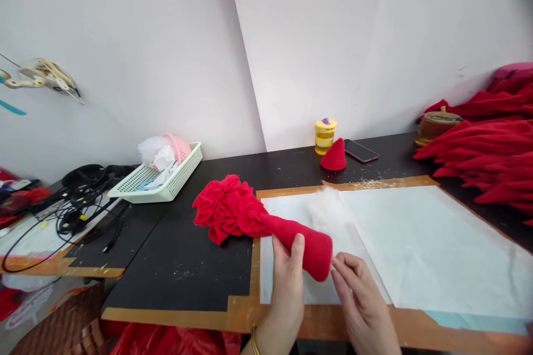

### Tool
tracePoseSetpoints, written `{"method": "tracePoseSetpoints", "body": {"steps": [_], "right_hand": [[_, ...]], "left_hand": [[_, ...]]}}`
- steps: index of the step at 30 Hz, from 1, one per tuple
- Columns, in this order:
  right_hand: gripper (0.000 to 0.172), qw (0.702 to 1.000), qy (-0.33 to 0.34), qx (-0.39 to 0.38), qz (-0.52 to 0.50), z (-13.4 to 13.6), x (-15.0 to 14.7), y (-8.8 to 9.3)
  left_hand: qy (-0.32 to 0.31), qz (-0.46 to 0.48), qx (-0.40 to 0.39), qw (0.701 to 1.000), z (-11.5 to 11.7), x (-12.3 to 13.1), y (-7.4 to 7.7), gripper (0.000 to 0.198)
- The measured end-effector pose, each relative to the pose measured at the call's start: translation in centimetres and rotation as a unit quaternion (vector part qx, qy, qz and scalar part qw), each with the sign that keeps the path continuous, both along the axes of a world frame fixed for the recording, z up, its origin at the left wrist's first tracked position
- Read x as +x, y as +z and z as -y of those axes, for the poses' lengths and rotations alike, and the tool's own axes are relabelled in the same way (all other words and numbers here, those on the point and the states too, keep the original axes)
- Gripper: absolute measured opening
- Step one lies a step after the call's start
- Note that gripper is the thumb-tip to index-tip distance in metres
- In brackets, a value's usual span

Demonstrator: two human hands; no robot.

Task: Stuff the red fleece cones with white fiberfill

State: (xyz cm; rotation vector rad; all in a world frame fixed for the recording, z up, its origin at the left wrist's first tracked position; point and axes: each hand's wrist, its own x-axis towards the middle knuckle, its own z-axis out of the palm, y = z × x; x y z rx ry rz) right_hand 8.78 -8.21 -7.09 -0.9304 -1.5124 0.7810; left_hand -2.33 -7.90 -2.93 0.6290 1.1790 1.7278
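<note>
My left hand (287,272) is closed round a red fabric tube (308,244), thumb on top. The tube lies tilted, its wide end toward the right and its narrow end against a bunch of ruffled red fabric (231,208); whether the two are joined I cannot tell. At the wide end, my right hand (360,294) has its fingers pinched together close to the rim. Something thin may be between those fingertips, but it is too small to make out. A tuft of white fluffy stuffing (328,206) lies just behind the tube on white sheets (416,244).
A red fabric cone (334,156), a yellow-lidded jar (325,136) and a phone (361,151) stand along the back. Red pointed pieces (491,150) are heaped at right beside another jar (435,126). At left are a pale green basket (166,191) and tangled black cables (79,208).
</note>
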Motion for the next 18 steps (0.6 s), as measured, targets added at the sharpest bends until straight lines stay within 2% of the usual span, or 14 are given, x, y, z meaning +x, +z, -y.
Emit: {"method": "tracePoseSetpoints", "body": {"steps": [3, 7, 11, 14, 16, 18], "right_hand": [[0.03, 0.993, 0.01, 0.105, 0.061, 0.3, 0.0, -0.3], [0.039, 0.979, 0.008, 0.168, 0.118, 0.6, 1.7, -0.9], [0.047, 0.955, -0.021, 0.231, 0.187, 0.7, 3.0, -3.2], [0.042, 0.945, -0.073, 0.257, 0.191, 0.8, 2.5, -5.0], [0.041, 0.941, -0.082, 0.266, 0.192, 0.8, 1.9, -4.9], [0.039, 0.939, -0.03, 0.271, 0.209, 0.5, 1.4, -3.8]], "left_hand": [[-0.022, 0.058, -0.024, 0.998, 0.2, 0.5, 0.4, 0.055], [-0.039, 0.102, -0.047, 0.993, 0.4, -0.3, 0.6, 0.056], [-0.129, 0.116, -0.036, 0.984, 0.7, -1.1, 0.7, 0.048], [-0.148, 0.116, -0.035, 0.982, 1.1, -0.7, 1.0, 0.046], [-0.138, 0.092, -0.044, 0.985, 1.2, -0.4, 1.2, 0.048], [-0.136, 0.03, -0.056, 0.989, 1.2, -0.3, 1.4, 0.049]]}}
